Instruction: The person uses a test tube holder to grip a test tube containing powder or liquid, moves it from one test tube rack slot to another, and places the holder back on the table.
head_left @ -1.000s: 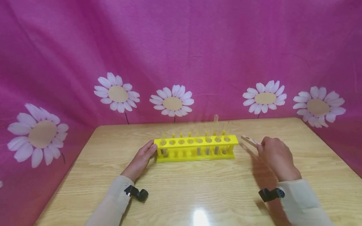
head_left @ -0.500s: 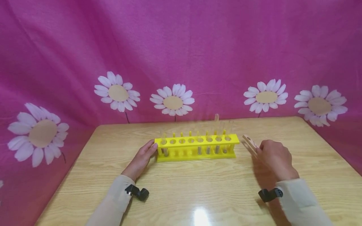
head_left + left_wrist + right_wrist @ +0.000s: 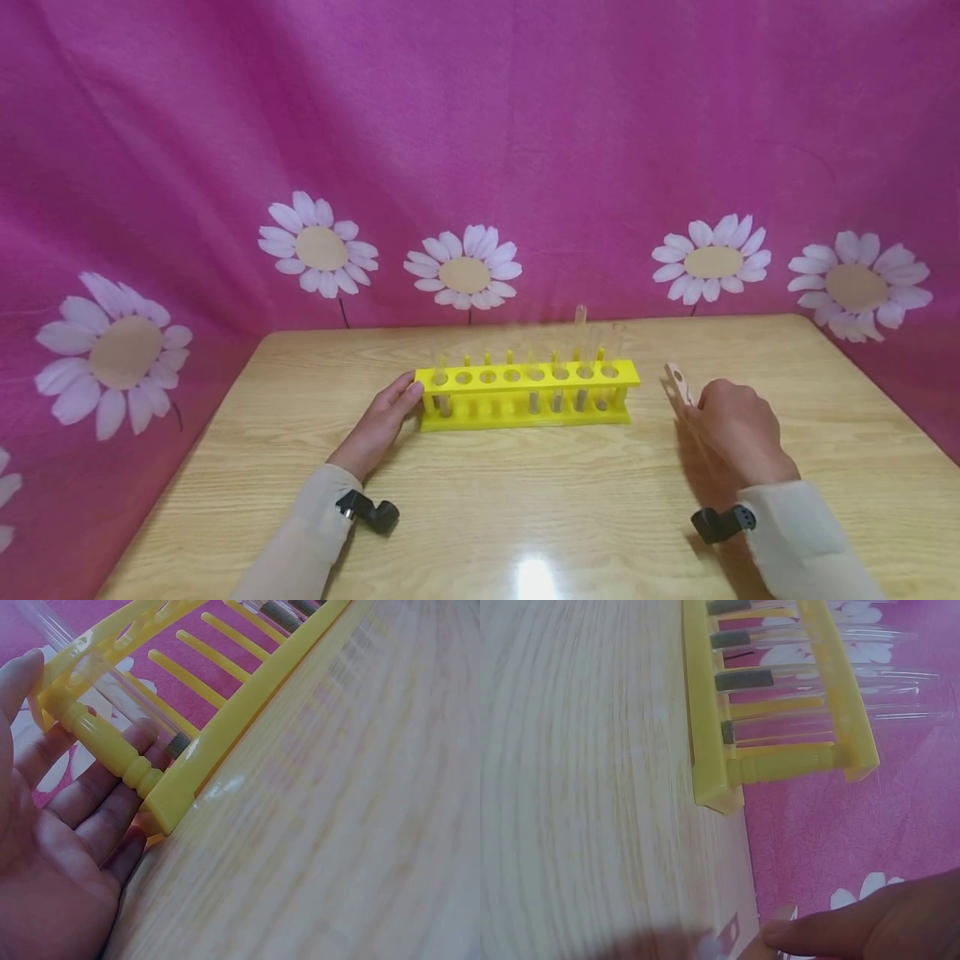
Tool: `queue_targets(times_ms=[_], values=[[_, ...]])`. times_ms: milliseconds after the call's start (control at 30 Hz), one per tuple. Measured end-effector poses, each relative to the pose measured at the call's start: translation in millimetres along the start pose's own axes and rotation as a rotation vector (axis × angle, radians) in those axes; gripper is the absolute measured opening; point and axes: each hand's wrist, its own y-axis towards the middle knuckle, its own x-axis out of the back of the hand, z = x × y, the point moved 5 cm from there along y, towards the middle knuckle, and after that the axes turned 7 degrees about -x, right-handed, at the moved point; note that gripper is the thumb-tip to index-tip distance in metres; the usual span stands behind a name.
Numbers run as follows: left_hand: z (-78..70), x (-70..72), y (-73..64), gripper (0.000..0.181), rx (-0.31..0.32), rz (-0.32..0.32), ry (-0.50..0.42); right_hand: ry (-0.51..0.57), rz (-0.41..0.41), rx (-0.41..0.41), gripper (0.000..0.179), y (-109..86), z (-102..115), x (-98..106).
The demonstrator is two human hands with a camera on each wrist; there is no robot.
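A yellow test tube rack (image 3: 525, 381) stands upright on the wooden table. My left hand (image 3: 378, 425) grips its left end, thumb at the top bar and fingers behind the end post (image 3: 105, 742). One test tube (image 3: 127, 701) sits in the leftmost hole, and several more fill the right half; dark grey matter shows at the bottom of a tube (image 3: 746, 679) there. Right of the rack, my right hand (image 3: 738, 425) pinches a wooden test tube holder (image 3: 681, 385), its head pointing away from me. The holder's rear part is hidden by the hand.
Several holes in the middle of the rack hold no tubes. Behind them a row of yellow pegs (image 3: 199, 660) rises from the base. A pink cloth (image 3: 517, 150) with white daisies hangs behind the table (image 3: 480, 508).
The wooden test tube holder has turned from pointing left at the rack to pointing away, and my right hand has shifted slightly right. My left hand keeps its grip on the rack.
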Motion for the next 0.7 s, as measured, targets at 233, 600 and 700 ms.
queue_targets(times_ms=[233, 600, 700], values=[[0.4, 0.8, -0.5, 0.056, 0.001, 0.010, -0.005, 0.006, 0.055, -0.001, 0.026, -0.3, -2.3, -3.7], [1.8, 2.3, 1.1, 0.055, -0.007, -0.005, -0.001, -0.026, 0.052, 0.019, 0.025, 1.3, -2.6, -5.7], [2.6, 1.7, 1.2, 0.054, 0.001, -0.007, -0.006, -0.026, 0.066, 0.018, 0.024, 0.1, -2.9, -7.0]])
